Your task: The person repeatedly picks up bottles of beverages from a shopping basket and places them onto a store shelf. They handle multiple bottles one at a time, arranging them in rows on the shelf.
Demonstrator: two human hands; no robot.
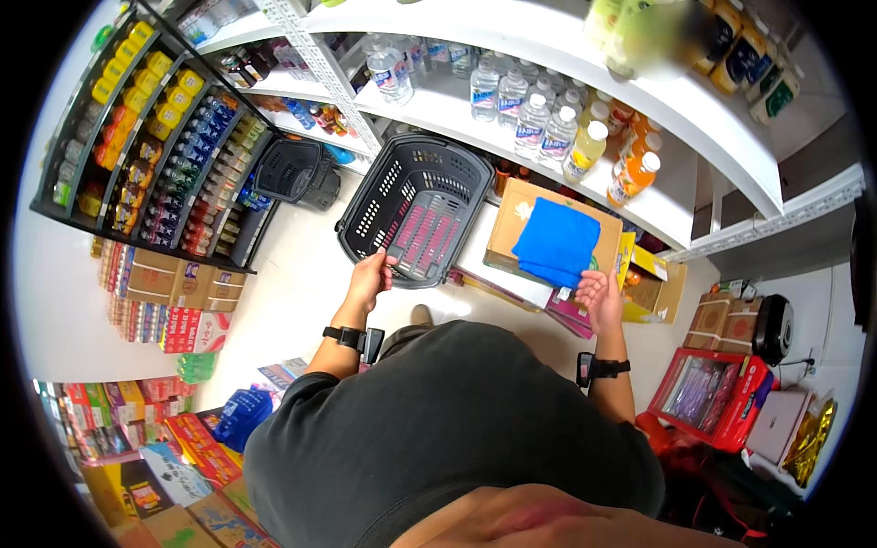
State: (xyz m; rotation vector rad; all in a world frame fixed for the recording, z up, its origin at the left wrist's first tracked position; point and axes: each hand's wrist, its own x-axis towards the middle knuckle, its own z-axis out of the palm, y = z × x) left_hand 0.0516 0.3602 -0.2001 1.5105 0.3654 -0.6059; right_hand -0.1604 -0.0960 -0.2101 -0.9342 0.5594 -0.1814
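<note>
Over the near left rim of a dark grey plastic shopping basket (349,233) is my left hand (372,277), loosely curled, with nothing visible in it. Whether it touches the rim is not clear. Inside, the basket looks bare, with something pink showing through its slotted floor. My right hand (600,300) is open, palm turned up and fingers apart, by the near right corner of a folded blue cloth (558,240). That cloth lies on a closed cardboard box (507,219), right of the basket.
White metal shelving (445,103) with bottled drinks spans the far side. A black drinks rack (164,144) stands left, near a second dark basket (291,171). An open yellow carton (647,281) sits right of the cloth. Stacked cartons (181,281) line the left wall.
</note>
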